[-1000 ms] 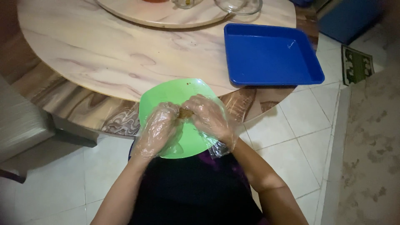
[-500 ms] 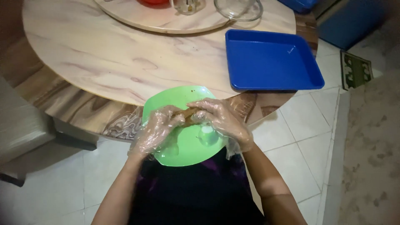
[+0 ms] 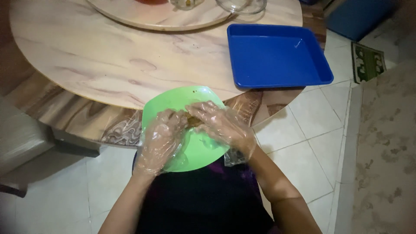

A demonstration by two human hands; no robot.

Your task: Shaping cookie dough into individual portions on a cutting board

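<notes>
Both my hands wear clear plastic gloves and meet over a green plate (image 3: 197, 151) that rests at the near edge of a round wooden table (image 3: 99, 65). My left hand (image 3: 161, 139) and my right hand (image 3: 221, 125) press together around a small brown lump of food (image 3: 193, 121) between the fingertips. Most of the lump is hidden by my fingers. The plate sits partly over my lap, above dark clothing.
A blue rectangular tray (image 3: 277, 54) lies on the table to the right, overhanging the edge. A round turntable (image 3: 169, 15) with glass containers sits at the table's far side. A chair (image 3: 21, 138) stands at left. Tiled floor and a patterned rug (image 3: 385, 130) lie at right.
The view has shifted slightly, so the table and tray sit a little higher and left. My hands stay together on the food, and their fingers have worked it a little.
</notes>
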